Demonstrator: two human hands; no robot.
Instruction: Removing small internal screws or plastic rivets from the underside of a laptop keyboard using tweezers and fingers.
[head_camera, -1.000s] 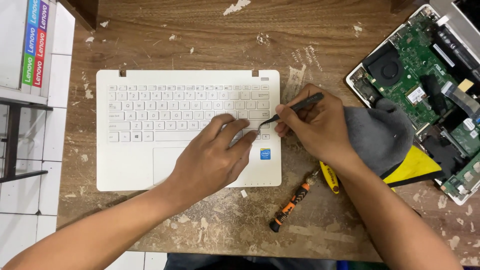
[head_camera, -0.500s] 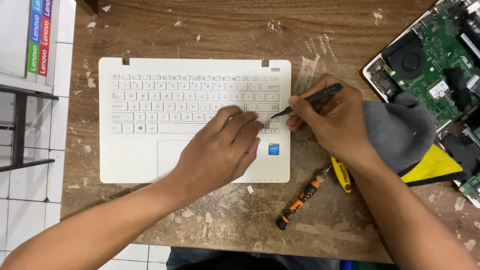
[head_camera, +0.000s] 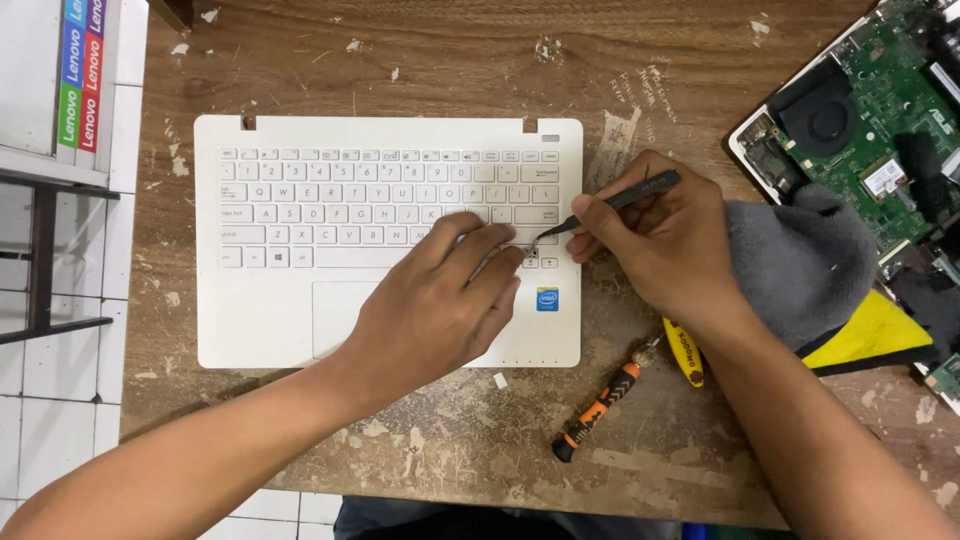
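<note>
From the head camera, the white keyboard case (head_camera: 300, 320) lies flat on the wooden counter (head_camera: 400, 60). The left hand (head_camera: 440, 300) rests on it, fingers spread and holding nothing, fingertips pressing by the keys near the arrow keys. The right hand (head_camera: 660, 240) has its fingers closed on a thin black tool (head_camera: 610, 205), tip down at a small key. I think the trick is to keep the left hand pushing steady so the case cannot slide, and to move the tip gently (little keys snap easily). An orange screwdriver (head_camera: 600, 410) lies near the case's corner. Compared with half a second ago, both hands sit in almost the same spot; the tool tip looks a bit lower.
</note>
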